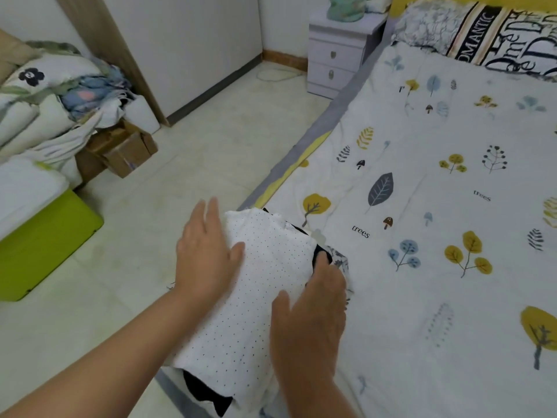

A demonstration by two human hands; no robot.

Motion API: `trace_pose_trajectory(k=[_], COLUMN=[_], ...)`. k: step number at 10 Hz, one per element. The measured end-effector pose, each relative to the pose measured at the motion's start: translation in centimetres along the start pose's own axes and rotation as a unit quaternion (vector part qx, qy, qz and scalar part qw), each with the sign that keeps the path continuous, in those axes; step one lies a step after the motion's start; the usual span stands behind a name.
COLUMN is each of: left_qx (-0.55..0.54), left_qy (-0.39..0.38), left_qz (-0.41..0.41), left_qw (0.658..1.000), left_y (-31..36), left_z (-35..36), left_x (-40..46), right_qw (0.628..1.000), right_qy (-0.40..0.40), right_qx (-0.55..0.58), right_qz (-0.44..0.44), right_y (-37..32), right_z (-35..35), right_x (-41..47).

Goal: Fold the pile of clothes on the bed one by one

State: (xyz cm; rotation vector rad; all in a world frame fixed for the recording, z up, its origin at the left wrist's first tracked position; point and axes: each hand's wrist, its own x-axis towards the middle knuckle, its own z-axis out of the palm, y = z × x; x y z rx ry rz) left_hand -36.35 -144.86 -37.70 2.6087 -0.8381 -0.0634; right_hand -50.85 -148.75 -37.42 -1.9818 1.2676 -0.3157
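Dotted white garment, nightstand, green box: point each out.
dotted white garment (256, 297): head view, middle of its top face.
nightstand (334, 54): head view, upper drawer front.
green box (45, 245): head view, top face.

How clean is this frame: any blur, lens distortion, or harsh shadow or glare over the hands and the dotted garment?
Head view: soft, even light, no glare or hard shadow; wide-angle bending shows along the bed edge; the left hand is slightly blurred, the right hand and white dotted garment read sharper; the pillow looks soft at the corner.
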Motion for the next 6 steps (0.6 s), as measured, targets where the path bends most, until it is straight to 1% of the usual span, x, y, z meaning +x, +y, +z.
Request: trace_pose_trajectory(k=[1,2,3,4,5,6], left_qx=[0.075,0.153,0.130,0.118,0.082,0.021], left_qy=[-0.016,-0.203,-0.234,-0.232,-0.268,-0.222], left_qz=[0.240,0.249,0.225,0.219,0.186,0.142], left_qw=[0.968,0.935,0.937,0.940,0.942,0.964], left_y=[0.0,-1.3,-2.4,-2.5,-1.8,-0.8], left_z=[0.5,2.6,4.4,4.7,3.3,0.7], left_x=[-0.1,0.2,0.3,0.4,0.8,1.3], right_qw=[0.988,0.963,0.957,0.959,0.966,0.988], right_qy=[-0.085,-0.182,-0.200,-0.198,-0.208,-0.105], right_qx=[-0.104,-0.182,-0.201,-0.192,-0.133,0.007], right_qz=[-0.081,-0.079,-0.061,-0.064,-0.082,-0.109], right_y=[-1.0,-0.7,0.3,0.6,0.6,0.6], right_z=[1.2,3.2,4.7,5.1,4.1,1.8], right_x=[-0.3,-0.3,0.0,0.4,0.7,0.6])
